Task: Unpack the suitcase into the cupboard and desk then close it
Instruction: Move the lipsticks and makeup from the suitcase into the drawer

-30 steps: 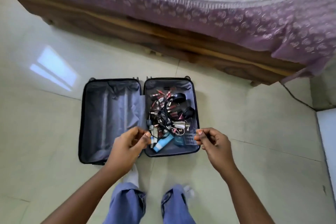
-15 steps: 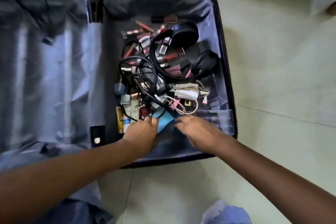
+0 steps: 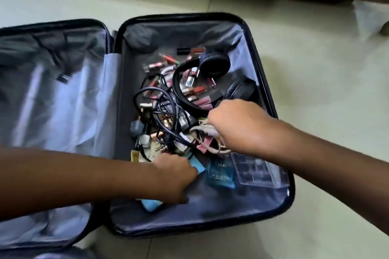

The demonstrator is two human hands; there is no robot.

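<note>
Two hands are working inside the open suitcase lying on the floor: the left hand is curling its fingers round a light-blue tube, while the right hand is apparently gripping white cables beside black headphones.
</note>
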